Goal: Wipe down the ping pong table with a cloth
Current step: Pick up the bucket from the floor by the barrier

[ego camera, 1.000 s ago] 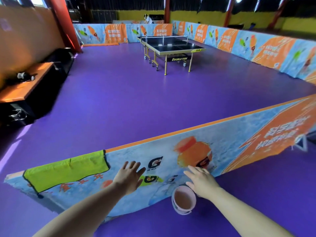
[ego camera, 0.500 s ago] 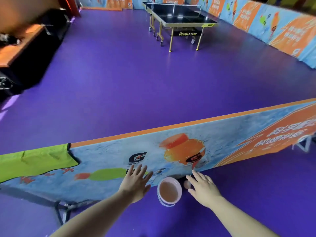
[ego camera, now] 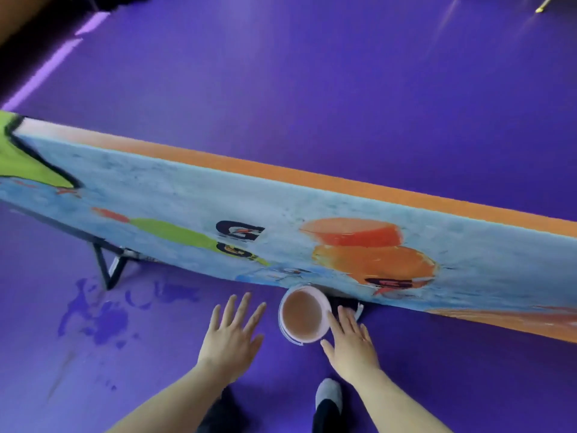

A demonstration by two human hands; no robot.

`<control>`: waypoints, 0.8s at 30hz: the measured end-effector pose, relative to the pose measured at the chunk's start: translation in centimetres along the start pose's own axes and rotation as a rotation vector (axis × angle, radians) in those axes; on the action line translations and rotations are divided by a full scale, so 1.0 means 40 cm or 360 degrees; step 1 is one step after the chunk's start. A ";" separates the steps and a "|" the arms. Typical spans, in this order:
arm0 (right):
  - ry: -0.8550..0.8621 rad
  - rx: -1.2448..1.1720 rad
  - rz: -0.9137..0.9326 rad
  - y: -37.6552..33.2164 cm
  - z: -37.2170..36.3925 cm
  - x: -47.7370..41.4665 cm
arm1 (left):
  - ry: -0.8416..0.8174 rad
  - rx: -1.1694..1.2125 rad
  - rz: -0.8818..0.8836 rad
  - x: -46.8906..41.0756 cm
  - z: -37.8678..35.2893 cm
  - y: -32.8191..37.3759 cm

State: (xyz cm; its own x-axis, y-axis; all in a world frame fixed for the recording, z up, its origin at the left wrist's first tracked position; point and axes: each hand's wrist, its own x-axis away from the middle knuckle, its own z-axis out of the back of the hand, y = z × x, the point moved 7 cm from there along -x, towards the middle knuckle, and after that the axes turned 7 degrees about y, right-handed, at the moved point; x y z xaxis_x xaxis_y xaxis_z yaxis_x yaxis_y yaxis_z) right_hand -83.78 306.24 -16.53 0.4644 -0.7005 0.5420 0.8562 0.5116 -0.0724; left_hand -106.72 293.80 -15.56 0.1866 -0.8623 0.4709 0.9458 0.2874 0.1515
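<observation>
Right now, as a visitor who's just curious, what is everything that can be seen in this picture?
Purple sports floor: one, purple, all around.
Long printed barrier board: one, light blue with an orange top edge, standing across the middle.
Lime-green cloth: one, green, draped over the barrier's left end.
Black metal barrier foot: one, black, under the barrier at left.
Round pink plastic bucket: one, pink, holding brownish water, on the floor at the barrier's base.
Wet patches: several, darker purple, floor at left.
Grey-toed shoe: one, grey and black, bottom centre.
Left hand: one, open and spread, left of the bucket.
Right hand: one, open, at the bucket's right rim.
</observation>
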 end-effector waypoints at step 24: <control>0.0039 -0.0994 -0.0343 0.314 -0.911 -0.669 | 0.0050 0.1210 0.0830 -0.641 -1.000 0.066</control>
State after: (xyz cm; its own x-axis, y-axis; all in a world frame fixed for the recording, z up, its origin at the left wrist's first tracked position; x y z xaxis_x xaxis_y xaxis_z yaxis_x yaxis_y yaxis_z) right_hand -77.18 313.27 -62.47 0.2667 -0.7698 0.5799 0.8975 -0.0210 -0.4406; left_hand -98.39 299.99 -62.00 0.5579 -0.5541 0.6178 0.3128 0.8299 0.4619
